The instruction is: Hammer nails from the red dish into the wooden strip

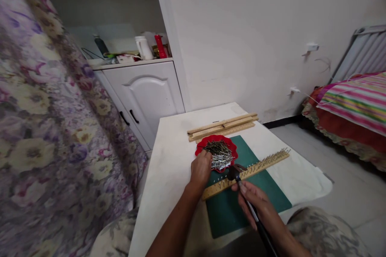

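My right hand (256, 202) grips a claw hammer (253, 211) by its dark handle, the head over a wooden strip (221, 186). Many nails (273, 157) stick up in rows along this strip, several of them leaning. My left hand (201, 167) is at the left rim of a red scalloped bowl (234, 147), fingers curled down and pressed together by the loose nails (221, 156) inside. Whatever those fingertips hold is hidden. Beneath strip and bowl lies a green cutting mat (224, 217).
Several bare wooden strips (223, 125) lie behind the bowl on the white-covered table (169, 160). A white cabinet (147, 92) and floral curtain (36, 128) stand left. A bed (356, 104) is at the right, beyond the table's edge.
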Motion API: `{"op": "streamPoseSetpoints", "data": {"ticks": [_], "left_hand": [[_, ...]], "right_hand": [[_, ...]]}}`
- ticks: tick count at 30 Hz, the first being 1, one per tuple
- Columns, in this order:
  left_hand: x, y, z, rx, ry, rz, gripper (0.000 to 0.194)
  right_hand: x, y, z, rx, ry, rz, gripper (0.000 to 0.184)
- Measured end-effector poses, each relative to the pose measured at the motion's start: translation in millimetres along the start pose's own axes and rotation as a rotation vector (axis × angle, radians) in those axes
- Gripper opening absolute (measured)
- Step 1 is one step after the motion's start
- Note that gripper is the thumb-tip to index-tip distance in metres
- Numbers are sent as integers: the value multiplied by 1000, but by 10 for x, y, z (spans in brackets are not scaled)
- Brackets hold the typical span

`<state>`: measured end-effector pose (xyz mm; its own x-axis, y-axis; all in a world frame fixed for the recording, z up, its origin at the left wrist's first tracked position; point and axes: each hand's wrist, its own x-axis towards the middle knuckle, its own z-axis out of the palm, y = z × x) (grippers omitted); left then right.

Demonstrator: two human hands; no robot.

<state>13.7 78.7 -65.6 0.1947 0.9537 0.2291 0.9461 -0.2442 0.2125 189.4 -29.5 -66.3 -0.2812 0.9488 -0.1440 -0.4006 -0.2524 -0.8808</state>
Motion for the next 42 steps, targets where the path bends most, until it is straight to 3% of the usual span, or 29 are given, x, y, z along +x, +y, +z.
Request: {"op": "streamPoseSetpoints", "data": {"ticks": [4,9,13,19,31,42], "left_hand": [[-128,0,-44,-57,111,-9,16],[-455,46,-135,-412,237,-42,20],[-773,59,-199,-551,210,-96,16],[-1079,13,-238,-421,142,-45,14],[-1028,143,-114,-166,-6,44,18],[-911,218,-135,-72,-34,135,19]], "right_hand": [[-4,-17,12,-8,7,-4,42],[-7,-33,27,-22,14,-15,40],[-41,-31,35,-10,-2,-31,38],[-174,14,59,5,41,-17,35],[-285,127,33,47,69,-20,38],[-296,136,27,67,63,-30,35]]}}
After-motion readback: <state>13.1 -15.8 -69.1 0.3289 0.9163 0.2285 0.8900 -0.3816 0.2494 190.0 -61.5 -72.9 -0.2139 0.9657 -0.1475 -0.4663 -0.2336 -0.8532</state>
